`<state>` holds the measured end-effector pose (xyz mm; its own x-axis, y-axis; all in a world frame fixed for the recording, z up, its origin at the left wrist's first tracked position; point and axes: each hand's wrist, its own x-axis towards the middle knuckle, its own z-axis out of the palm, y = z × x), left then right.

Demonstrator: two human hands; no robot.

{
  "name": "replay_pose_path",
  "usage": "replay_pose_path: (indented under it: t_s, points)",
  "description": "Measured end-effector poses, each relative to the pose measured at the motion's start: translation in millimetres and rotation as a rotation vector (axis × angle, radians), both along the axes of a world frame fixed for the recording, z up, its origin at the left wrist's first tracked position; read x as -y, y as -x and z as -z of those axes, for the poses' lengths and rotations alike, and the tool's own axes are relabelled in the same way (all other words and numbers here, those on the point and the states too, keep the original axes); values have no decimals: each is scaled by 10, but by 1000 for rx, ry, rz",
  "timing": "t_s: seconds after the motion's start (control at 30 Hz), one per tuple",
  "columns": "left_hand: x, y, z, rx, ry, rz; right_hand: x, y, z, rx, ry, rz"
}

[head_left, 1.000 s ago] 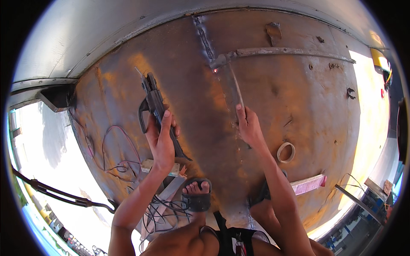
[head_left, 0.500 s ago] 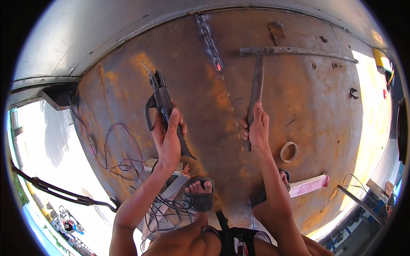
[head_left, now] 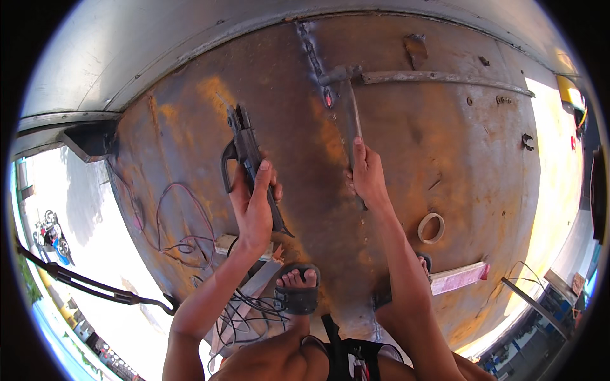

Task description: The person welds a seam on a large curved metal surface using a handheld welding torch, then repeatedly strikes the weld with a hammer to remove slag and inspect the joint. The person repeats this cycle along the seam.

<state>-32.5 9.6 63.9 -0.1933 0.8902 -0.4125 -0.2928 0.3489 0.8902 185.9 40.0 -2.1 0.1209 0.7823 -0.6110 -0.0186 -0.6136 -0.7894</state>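
One dark, rough weld bead (head_left: 309, 54) lies along the upper stretch of a joint line in a rust-brown steel plate floor (head_left: 286, 140), its lower end a small red-glowing spot (head_left: 328, 100). As far as can be judged, this upper stretch is filled; its dark crust appears not yet cleaned off. Below the glow, the joint shows only scattered bright spots and no continuous bead, so the longer part appears outstanding.

A grey metal hammer (head_left: 352, 117) has its head at the bead, just above the glow; contact cannot be confirmed. The right hand (head_left: 370, 178) is closed around its handle. The left hand (head_left: 255, 206), well apart from the right, grips a black electrode holder (head_left: 246, 143) with a thin rod (head_left: 222, 100) projecting from its tip.

Further out, a long grey metal bar (head_left: 445, 77) lies right of the hammer head. A pale ring (head_left: 421, 228) lies beside the right forearm. Loose black cables (head_left: 238, 311) lie near the sandalled left foot (head_left: 297, 289).
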Motion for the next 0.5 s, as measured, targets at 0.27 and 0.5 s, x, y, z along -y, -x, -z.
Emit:
replay_pose_path:
  t_s: [0.27, 0.5]
  points:
    - [-11, -8, 23, 9, -6, 28, -136, -176, -56, -22, 63, -116]
    - [-10, -25, -6, 15, -6, 19, -116, -105, -143, 6, 57, -53]
